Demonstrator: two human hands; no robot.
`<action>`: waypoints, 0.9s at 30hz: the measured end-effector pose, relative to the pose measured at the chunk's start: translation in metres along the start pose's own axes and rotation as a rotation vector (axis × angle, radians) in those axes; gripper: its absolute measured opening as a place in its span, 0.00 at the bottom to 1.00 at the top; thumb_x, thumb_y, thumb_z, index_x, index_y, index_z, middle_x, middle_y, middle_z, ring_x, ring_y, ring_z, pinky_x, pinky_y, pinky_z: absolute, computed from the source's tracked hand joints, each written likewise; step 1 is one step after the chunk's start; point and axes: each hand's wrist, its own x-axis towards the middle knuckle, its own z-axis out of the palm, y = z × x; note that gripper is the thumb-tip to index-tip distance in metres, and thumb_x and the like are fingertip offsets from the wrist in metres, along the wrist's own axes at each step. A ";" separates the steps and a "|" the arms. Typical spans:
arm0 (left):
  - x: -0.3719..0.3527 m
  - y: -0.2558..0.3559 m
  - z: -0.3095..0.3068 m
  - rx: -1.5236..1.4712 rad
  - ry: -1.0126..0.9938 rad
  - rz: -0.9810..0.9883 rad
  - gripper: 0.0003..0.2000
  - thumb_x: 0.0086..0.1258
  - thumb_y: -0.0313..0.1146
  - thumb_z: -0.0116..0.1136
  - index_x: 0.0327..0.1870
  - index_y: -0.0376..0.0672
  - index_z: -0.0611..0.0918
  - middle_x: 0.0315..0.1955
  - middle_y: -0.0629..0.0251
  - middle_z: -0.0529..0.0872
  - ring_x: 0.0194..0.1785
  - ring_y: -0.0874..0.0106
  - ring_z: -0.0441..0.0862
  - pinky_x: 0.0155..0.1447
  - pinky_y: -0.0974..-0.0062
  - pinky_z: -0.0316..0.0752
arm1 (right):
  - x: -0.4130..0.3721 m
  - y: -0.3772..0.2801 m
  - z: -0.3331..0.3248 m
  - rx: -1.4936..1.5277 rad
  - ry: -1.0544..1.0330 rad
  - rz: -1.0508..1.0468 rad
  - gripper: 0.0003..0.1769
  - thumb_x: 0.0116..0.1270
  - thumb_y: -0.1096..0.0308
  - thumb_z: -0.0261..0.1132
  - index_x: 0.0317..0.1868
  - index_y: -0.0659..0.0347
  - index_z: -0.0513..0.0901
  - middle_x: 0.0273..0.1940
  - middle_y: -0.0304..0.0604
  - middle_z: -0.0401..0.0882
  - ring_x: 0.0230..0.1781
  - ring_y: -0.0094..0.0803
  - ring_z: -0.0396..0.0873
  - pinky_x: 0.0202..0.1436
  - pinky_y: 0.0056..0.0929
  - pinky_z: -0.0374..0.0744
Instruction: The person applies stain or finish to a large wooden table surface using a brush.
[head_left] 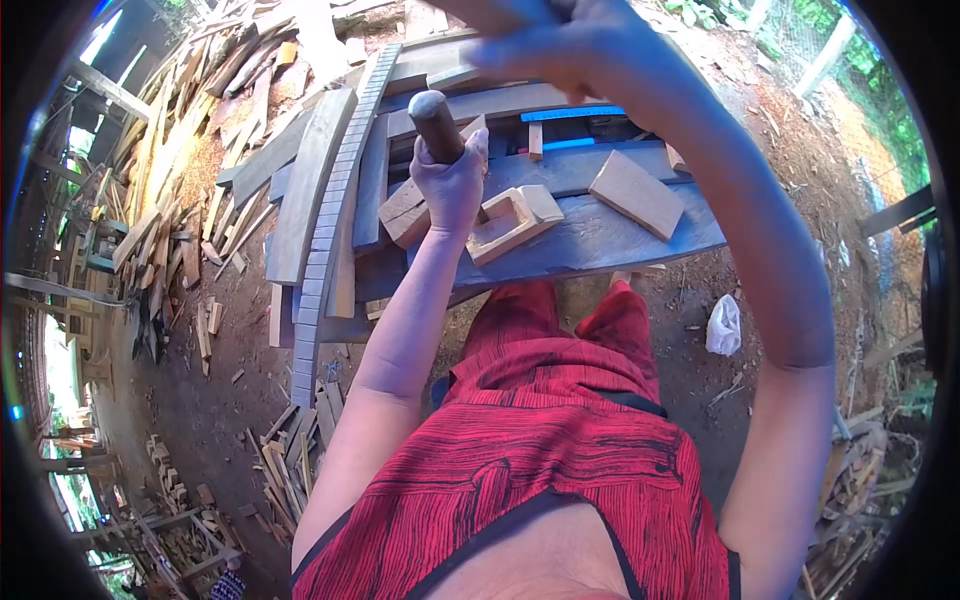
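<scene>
My left hand [450,185] is wrapped round the dark handle of a chisel [437,125], whose rounded pale end points up. Below the fist, the blade runs down to a hollowed wooden block [505,243] lying near the bench's front edge. Raised high at the top of the view, my right hand [590,55] is closed round a mallet-like brown piece of wood [500,14]. That piece is blurred and partly cut off by the frame. Another wooden block [405,215] lies just left of the hollowed one, partly behind my left wrist.
The bench [620,240] bears a flat wooden board [637,194], a blue ruler-like strip [570,113] and long planks [312,190]. A notched strip [322,240] crosses its left side. Scrap wood [165,240] litters the ground at left; a white plastic bag [723,325] lies at right.
</scene>
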 end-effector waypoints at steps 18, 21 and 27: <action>0.005 -0.006 0.007 -0.155 -0.060 -0.010 0.11 0.56 0.25 0.66 0.29 0.43 0.72 0.19 0.74 0.76 0.20 0.85 0.72 0.24 0.85 0.69 | -0.004 0.047 0.012 -0.155 -0.157 0.091 0.30 0.44 0.53 0.74 0.42 0.67 0.83 0.30 0.46 0.83 0.30 0.30 0.82 0.36 0.25 0.78; -0.001 -0.006 0.006 0.017 -0.085 -0.010 0.11 0.56 0.24 0.66 0.30 0.42 0.73 0.20 0.75 0.76 0.22 0.86 0.72 0.29 0.86 0.69 | -0.011 0.027 0.000 0.274 0.042 -0.037 0.27 0.47 0.51 0.76 0.38 0.66 0.83 0.26 0.39 0.81 0.20 0.23 0.74 0.21 0.22 0.71; 0.001 -0.001 0.014 -0.157 -0.080 0.042 0.11 0.55 0.24 0.67 0.30 0.42 0.74 0.20 0.75 0.77 0.24 0.86 0.73 0.30 0.86 0.70 | -0.012 0.083 0.028 -0.219 -0.039 -0.141 0.22 0.48 0.59 0.73 0.40 0.66 0.82 0.32 0.43 0.82 0.24 0.23 0.79 0.25 0.21 0.75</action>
